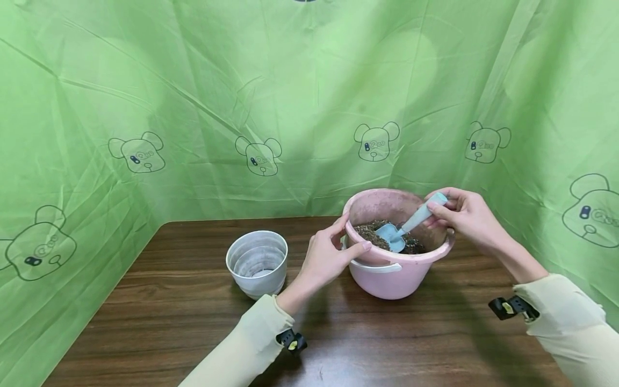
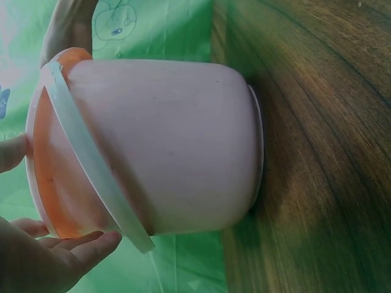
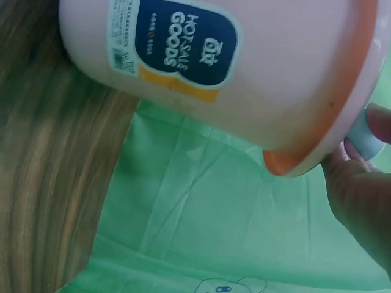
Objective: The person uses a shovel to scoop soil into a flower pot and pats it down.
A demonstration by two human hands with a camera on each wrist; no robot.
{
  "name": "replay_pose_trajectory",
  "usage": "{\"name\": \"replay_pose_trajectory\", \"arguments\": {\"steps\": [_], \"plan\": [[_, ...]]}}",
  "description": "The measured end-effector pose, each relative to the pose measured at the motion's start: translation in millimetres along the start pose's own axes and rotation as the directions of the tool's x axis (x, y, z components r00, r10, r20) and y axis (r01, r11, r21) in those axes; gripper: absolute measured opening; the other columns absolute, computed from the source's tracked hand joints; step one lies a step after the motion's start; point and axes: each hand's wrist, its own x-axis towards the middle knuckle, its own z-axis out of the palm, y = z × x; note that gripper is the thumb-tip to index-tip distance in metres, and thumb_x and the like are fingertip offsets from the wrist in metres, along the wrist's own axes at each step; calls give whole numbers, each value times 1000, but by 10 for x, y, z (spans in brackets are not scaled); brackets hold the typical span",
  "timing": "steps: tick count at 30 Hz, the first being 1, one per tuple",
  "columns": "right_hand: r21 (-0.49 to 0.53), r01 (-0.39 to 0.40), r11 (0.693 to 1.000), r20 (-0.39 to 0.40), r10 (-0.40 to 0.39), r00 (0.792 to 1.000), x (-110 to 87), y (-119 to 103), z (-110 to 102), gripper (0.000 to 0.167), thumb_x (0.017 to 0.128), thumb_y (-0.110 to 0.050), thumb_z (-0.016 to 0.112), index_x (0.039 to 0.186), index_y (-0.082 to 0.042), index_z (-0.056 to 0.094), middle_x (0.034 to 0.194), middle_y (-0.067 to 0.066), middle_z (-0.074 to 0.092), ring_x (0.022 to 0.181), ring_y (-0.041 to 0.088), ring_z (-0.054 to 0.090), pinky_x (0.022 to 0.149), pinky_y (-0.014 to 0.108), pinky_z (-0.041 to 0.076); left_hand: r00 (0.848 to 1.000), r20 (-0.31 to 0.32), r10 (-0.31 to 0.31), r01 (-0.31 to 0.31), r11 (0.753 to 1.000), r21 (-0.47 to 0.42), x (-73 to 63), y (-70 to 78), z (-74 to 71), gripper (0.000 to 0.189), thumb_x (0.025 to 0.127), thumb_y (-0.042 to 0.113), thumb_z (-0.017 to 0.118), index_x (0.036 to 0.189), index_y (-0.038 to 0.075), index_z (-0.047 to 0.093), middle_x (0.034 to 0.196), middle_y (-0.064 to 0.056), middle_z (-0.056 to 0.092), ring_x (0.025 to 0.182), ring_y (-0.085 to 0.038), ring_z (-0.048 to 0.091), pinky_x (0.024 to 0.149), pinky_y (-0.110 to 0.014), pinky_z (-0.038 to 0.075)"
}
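Observation:
A pink bucket (image 1: 394, 279) with a pale handle (image 2: 91, 152) stands upright on the table, with dark soil (image 1: 369, 231) inside. My left hand (image 1: 326, 255) grips its rim at the left, thumb over the near edge and fingers along the outer side. Above the right part of the rim, my right hand (image 1: 466, 217) holds a small light-blue hand trowel (image 1: 418, 217) by its handle. The trowel's blade points down into the bucket and rests at the soil. In the right wrist view, the bucket wall hides the blade, and the trowel handle (image 3: 365, 137) shows between thumb and fingers.
Left of the bucket stands a whitish flower pot (image 1: 258, 263), its inner walls ringed and smudged. Both sit on a dark wood table (image 1: 159, 312). Green cloth (image 1: 309, 107) with printed bear heads hangs close behind and at both sides.

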Motion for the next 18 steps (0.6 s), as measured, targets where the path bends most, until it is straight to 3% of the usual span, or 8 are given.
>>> {"name": "replay_pose_trajectory", "arguments": {"steps": [2,5,12,18], "plan": [[15,-5,1000,6,5,1000,16,-4,26,32,108,-14,62,127,11,56,88,15,77,76,20,77,51,27,56,1000,0,-6,6,1000,-5,0,-1,-3,85,85,42,86,157,13,52,132,3,71,89,-25,65,72,-26,50],[47,-15,999,-2,15,1000,26,-12,44,29,108,-15,62,125,8,58,88,12,77,76,19,76,47,26,52,1000,1,-12,12,1000,-11,2,-4,0,85,85,42,87,157,13,52,140,2,67,98,-28,68,78,-28,53],[241,-12,971,-3,13,1000,17,0,53,14,106,-3,63,118,4,61,91,13,77,75,20,76,70,29,63,1000,0,-19,19,1000,-8,-4,4,-4,85,85,42,87,157,14,52,139,3,68,94,-28,67,77,-30,53],[301,-18,953,-6,21,1000,-3,1,60,17,105,-1,62,120,8,58,90,13,77,73,20,76,71,29,63,1000,1,-18,18,1000,0,7,-8,0,85,85,43,87,157,15,53,135,6,69,90,-26,66,72,-25,49]]}}
